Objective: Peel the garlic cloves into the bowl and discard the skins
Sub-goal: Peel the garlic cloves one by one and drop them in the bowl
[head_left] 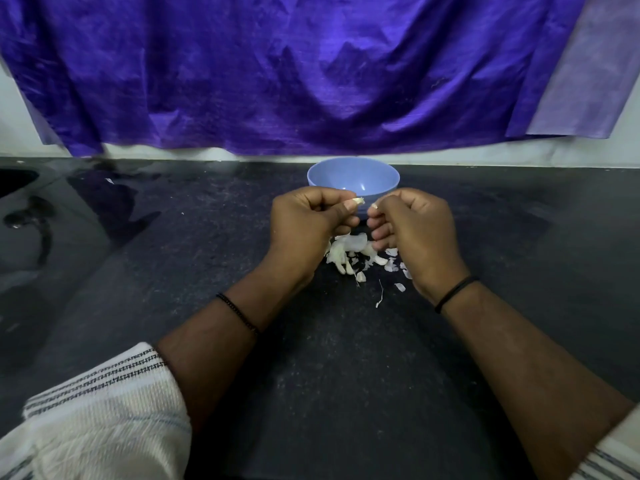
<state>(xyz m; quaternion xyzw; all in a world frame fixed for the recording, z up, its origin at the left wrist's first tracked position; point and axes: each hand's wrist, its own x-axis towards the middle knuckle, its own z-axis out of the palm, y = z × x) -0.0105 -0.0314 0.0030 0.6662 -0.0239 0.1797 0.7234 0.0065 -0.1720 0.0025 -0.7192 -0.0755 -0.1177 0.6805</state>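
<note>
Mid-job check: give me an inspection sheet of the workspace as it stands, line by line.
Surface: dark speckled counter, glossy, reflecting the cloth at left.
Job's things: blue bowl upright at the counter's back; no cloves visible in the part of its inside that shows. Garlic clove pinched in the left hand.
Clutter: garlic skins piled and scattered on the counter under the hands.
Grippers: left hand's fingers curl round the clove; right hand pinches a small bit of skin beside it.
Cables: nothing seen.
Surroundings: purple cloth hanging on the wall behind; dark wet-looking marks at far left.
</note>
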